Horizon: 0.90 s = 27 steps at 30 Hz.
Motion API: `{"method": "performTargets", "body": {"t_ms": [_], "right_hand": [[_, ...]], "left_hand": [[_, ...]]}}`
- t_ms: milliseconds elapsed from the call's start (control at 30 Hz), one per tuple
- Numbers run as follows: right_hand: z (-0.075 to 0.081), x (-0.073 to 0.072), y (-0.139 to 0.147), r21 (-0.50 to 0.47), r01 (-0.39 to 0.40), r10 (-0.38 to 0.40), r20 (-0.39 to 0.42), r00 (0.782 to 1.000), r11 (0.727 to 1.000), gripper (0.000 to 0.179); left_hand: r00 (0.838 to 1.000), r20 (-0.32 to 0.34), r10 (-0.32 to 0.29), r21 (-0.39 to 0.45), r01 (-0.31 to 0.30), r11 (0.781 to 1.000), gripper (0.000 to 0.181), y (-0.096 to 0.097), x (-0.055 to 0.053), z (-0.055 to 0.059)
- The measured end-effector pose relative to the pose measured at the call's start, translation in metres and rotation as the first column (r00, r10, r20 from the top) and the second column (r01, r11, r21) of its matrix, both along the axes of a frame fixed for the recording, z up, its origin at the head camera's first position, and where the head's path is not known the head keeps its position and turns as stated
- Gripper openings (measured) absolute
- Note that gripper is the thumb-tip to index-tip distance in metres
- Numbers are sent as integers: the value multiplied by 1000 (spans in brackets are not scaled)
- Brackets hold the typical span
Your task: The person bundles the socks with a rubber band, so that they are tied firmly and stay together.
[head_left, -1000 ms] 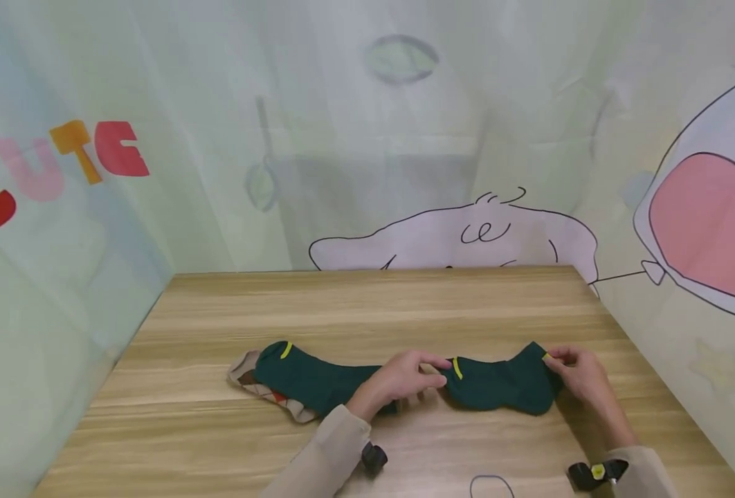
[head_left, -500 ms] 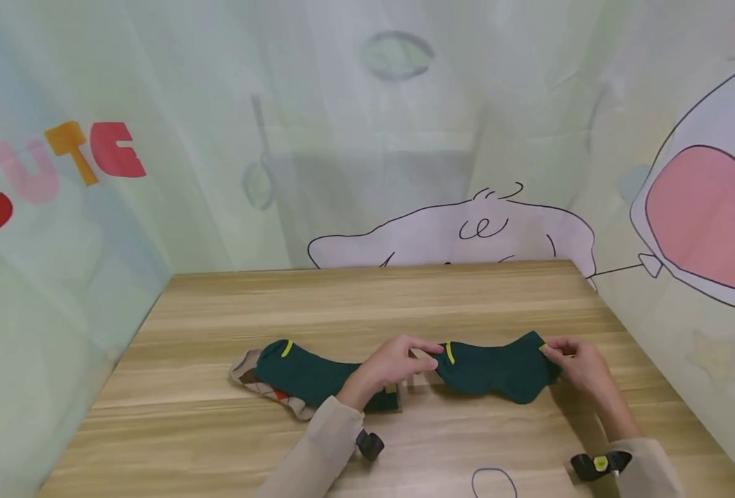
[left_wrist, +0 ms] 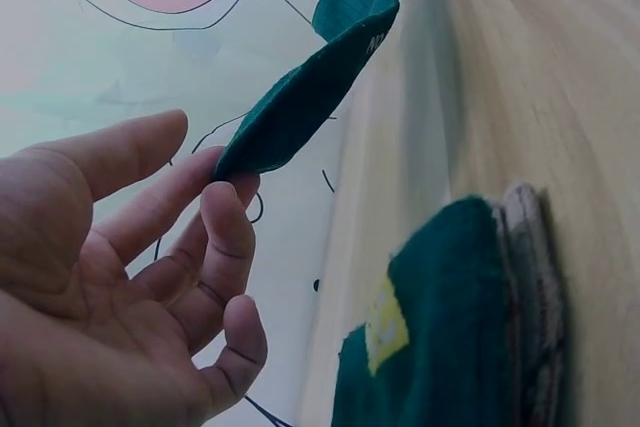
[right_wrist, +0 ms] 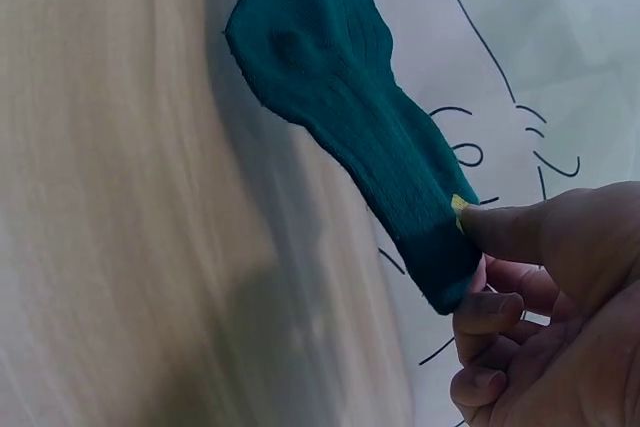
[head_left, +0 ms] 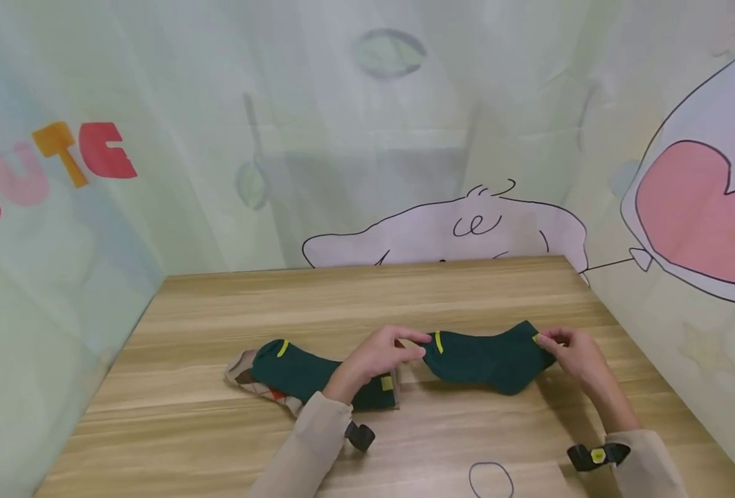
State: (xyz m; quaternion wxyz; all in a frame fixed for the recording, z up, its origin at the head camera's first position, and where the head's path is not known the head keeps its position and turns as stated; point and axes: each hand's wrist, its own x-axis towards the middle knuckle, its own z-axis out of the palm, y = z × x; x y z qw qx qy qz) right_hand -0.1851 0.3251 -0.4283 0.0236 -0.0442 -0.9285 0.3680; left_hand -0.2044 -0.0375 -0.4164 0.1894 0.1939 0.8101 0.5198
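A dark green sock [head_left: 476, 360] with yellow marks is stretched sideways above the table between both hands. My right hand [head_left: 579, 356] pinches its cuff end at a small yellow tab, thumb in front, as the right wrist view shows [right_wrist: 540, 297]. At the toe end, fingertips of my left hand [head_left: 380, 356] hold the sock; in the left wrist view the thumb stands apart from it. Below and left, a second green sock [head_left: 295, 370] lies on top of a beige argyle sock [head_left: 241, 370], partly hidden by my left forearm.
The wooden table [head_left: 318, 304] has fabric walls with cartoon drawings on its left, back and right sides. A drawn dark loop [head_left: 491, 479] lies on the tabletop near the front. Each wrist wears a black camera [head_left: 360, 437].
Both hands and the stretched sock have shifted left and up in the head view, the sock rising off the table. The view has turned slightly. The sock pile stays put.
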Motion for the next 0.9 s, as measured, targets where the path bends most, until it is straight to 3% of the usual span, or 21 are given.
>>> {"method": "performTargets", "body": {"t_ms": [167, 900], "right_hand": [[5, -1, -4, -17, -16, 15, -39, 999, 1000, 36], [20, 4, -24, -27, -47, 46, -42, 998, 999, 36]], "left_hand": [[1000, 5, 5, 0, -5, 1000, 30, -7, 1, 3], [1000, -1, 30, 15, -30, 999, 31, -31, 1, 18]]}}
